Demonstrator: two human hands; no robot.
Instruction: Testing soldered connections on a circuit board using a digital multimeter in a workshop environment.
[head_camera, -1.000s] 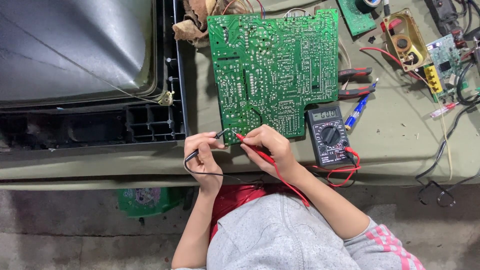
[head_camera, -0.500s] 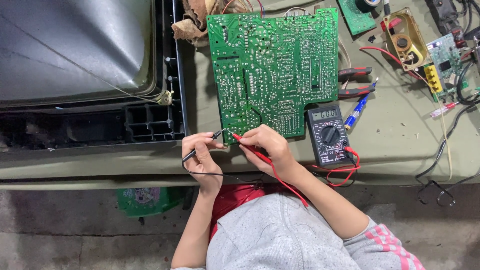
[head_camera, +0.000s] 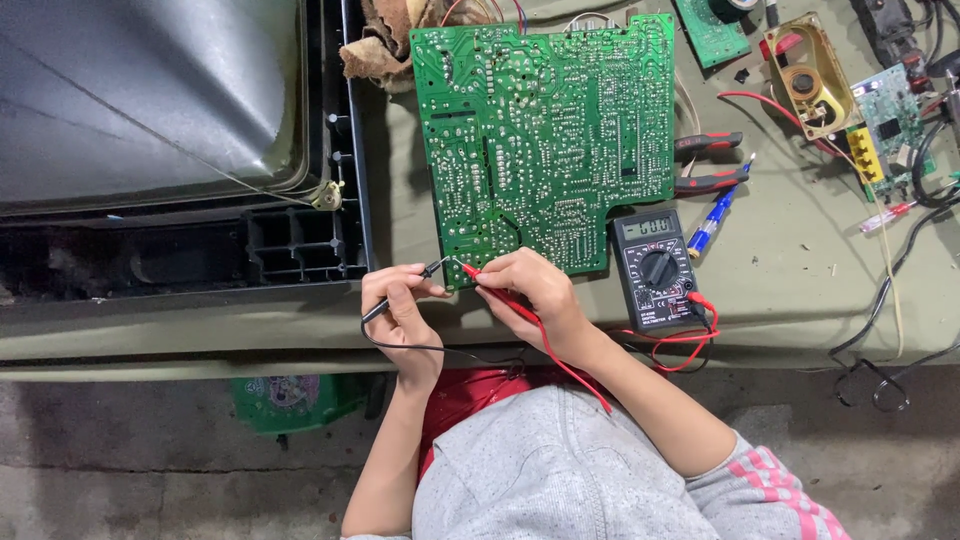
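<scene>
Hands first: the left hand (head_camera: 400, 305) was closed around the black probe (head_camera: 432, 268), and the right hand (head_camera: 532, 295) was closed around the red probe (head_camera: 468, 270). Compared with half a second earlier, both probe tips had shifted slightly along the lower left edge of the green circuit board (head_camera: 545, 140) and now lay close together, apparently touching its solder side. This suggested a fresh test point under measurement.

By size, the television chassis (head_camera: 170, 130) occupied the left of the table (head_camera: 800, 290), unmoved. The board lay beside it, solder side up. The black multimeter (head_camera: 655, 268) sat just right of the board's lower corner, its red lead (head_camera: 680, 345) looping beneath. Red-handled pliers (head_camera: 712, 160) and a blue pen (head_camera: 712, 222) lay above the meter, untouched.
</scene>
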